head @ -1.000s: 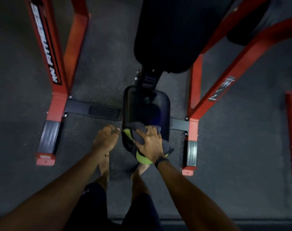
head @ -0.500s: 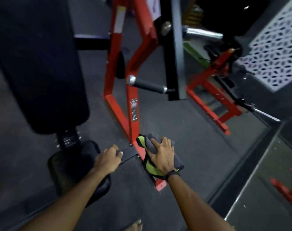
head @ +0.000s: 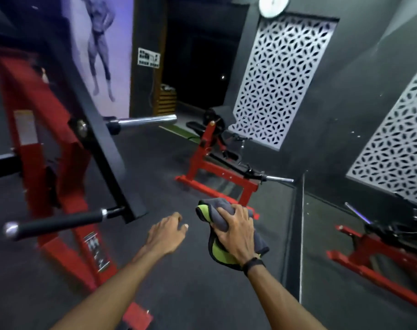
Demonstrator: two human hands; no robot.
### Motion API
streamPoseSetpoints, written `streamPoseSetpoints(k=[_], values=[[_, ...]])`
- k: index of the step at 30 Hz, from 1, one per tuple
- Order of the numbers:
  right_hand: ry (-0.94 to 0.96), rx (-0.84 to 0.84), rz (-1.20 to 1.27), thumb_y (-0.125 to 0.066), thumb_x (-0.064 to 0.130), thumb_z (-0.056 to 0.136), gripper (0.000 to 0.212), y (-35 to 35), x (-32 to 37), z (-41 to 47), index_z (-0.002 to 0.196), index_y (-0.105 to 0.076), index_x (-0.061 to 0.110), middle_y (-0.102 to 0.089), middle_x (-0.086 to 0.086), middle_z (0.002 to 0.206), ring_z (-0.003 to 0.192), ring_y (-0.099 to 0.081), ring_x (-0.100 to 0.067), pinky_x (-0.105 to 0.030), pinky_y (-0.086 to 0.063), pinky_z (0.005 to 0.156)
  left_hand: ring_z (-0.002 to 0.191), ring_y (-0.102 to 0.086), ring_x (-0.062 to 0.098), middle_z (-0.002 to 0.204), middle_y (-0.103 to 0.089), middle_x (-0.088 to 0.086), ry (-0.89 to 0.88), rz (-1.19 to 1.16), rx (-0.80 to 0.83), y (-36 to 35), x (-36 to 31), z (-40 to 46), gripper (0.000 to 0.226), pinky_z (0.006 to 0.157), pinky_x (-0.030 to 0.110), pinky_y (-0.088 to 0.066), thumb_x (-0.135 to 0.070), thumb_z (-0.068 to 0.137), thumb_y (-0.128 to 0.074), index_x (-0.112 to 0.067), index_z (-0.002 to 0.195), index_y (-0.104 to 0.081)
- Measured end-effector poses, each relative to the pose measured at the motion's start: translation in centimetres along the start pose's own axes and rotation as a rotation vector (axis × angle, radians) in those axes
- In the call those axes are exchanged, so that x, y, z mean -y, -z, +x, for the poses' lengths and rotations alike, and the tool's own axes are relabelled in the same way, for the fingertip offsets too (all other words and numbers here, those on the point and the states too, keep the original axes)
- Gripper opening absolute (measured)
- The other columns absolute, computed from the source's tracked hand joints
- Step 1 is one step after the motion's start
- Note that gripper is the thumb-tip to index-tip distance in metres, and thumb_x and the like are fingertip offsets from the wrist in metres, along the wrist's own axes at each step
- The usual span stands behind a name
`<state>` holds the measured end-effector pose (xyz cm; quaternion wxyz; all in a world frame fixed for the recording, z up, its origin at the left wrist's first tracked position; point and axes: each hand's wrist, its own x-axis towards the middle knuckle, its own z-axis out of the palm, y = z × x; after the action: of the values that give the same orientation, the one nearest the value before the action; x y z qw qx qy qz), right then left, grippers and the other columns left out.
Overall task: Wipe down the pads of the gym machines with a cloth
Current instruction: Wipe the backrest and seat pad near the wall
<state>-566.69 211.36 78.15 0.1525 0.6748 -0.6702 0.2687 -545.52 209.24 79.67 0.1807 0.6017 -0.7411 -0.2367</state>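
My right hand (head: 236, 231) grips the bunched cloth (head: 217, 225) in the air, ready for another pad. My left hand (head: 166, 231) hangs loosely curled and empty beside it. The red machine (head: 210, 167) ahead probably has pads, though it's dim.

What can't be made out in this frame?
- Head view: small wall sign, lettering too small and blurred.
- Near red frame, motion-blurred, cut by the left edge; its label unreadable.
- Cloth, partly covered by the right hand.
- No pad identifiable.
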Motion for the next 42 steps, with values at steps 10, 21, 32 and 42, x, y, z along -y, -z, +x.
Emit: streamPoseSetpoints(k=[10,21,32,42], values=[[0.022,-0.151,-0.052,-0.074,0.041,0.077,0.030,2.9,-8.4,12.1,0.104,-0.064,0.034,-0.053,0.000,0.108,0.099,-0.051,-0.026,-0.038,-0.041,0.074,0.120,-0.059,0.025,0.126,-0.064,0.004,-0.169,0.027,-0.121,3.1,-9.7,12.0,0.040,0.097,0.037,-0.045,-0.043,0.100,-0.050,-0.020,0.134,-0.051],[0.061,-0.191,-0.222,-0.067,0.047,0.078,0.031,4.1,-16.1,28.3,0.107,-0.066,0.036,-0.052,-0.001,0.108,0.099,-0.052,-0.027,-0.040,-0.043,0.075,0.112,-0.063,0.029,0.119,-0.068,0.007,-0.340,-0.041,-0.264,9.0,-18.3,28.9,0.037,0.094,0.041,-0.049,-0.041,0.098,-0.055,-0.018,0.126,-0.057],[0.024,-0.263,-0.224,-0.065,0.051,0.082,0.032,2.9,-20.9,39.3,0.111,-0.065,0.036,-0.053,-0.002,0.110,0.101,-0.048,-0.025,-0.042,-0.043,0.080,0.109,-0.064,0.029,0.114,-0.068,0.006,-0.438,-0.015,-0.310,10.7,-23.3,40.5,0.035,0.090,0.038,-0.048,-0.039,0.099,-0.054,-0.017,0.127,-0.057],[0.037,-0.303,-0.125,-0.064,0.053,0.085,0.037,-0.3,-27.2,48.0,0.117,-0.066,0.035,-0.052,-0.003,0.112,0.106,-0.047,-0.024,-0.045,-0.045,0.083,0.113,-0.062,0.031,0.120,-0.067,0.010,-0.467,0.063,-0.333,8.6,-27.6,51.3,0.037,0.090,0.039,-0.048,-0.040,0.099,-0.055,-0.016,0.127,-0.057]])
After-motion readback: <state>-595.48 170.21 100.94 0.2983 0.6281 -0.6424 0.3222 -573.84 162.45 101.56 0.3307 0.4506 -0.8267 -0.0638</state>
